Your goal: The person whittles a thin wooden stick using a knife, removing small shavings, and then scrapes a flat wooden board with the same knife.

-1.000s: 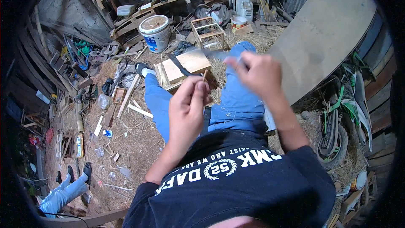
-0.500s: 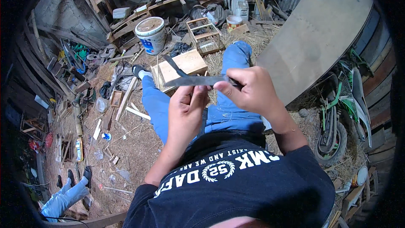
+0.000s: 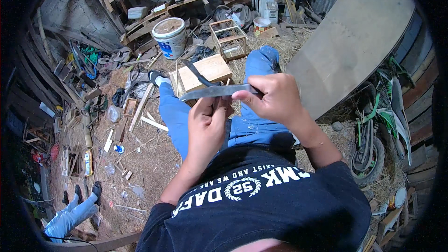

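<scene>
1. Right hand (image 3: pixel 275 95) clenched round knife (image 3: pixel 210 92), thumb forward; likely for control.
2. Left hand (image 3: pixel 205 119) pinches stick (image 3: pixel 227 82), probably steadying it; tip shows beyond knife, contact unclear.
3. Knife held crosswise, seen over block (image 3: pixel 212 67)'s near edge, between legs (image 3: pixel 261 77).

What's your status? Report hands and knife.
Right hand gripping knife. Left hand pinching thin wooden stick. Knife partly blocks view of stick.

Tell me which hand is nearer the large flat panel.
Right. The right hand, gripping the knife, appears by the left edge of the panel; the left hand is farther left.
</scene>
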Demonstrator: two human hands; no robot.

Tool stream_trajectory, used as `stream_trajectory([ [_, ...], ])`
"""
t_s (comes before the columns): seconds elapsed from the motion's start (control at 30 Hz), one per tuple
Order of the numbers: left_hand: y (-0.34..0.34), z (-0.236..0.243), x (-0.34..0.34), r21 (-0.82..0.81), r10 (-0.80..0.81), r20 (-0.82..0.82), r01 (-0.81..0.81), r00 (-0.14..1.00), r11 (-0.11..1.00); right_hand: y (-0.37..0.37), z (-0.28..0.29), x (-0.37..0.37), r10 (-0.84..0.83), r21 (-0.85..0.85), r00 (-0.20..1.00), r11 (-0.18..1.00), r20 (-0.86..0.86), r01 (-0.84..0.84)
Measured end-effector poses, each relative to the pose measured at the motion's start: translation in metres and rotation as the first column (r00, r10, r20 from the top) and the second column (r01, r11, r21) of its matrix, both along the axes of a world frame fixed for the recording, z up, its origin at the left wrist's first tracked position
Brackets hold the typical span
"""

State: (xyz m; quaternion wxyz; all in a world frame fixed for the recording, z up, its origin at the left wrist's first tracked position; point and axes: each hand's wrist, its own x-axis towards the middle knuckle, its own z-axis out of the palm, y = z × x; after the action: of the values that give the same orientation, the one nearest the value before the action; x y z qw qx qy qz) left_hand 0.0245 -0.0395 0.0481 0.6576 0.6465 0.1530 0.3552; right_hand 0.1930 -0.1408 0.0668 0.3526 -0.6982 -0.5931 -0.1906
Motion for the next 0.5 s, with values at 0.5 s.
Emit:
stream_trajectory([
  [0.5, 0.013, 0.001, -0.007, -0.004, 0.003, 0.046, -0.003, 0.999, 1.0, -0.003, -0.026, 0.061, -0.243, -0.029, 0.882, 0.967, -0.404, 0.254],
])
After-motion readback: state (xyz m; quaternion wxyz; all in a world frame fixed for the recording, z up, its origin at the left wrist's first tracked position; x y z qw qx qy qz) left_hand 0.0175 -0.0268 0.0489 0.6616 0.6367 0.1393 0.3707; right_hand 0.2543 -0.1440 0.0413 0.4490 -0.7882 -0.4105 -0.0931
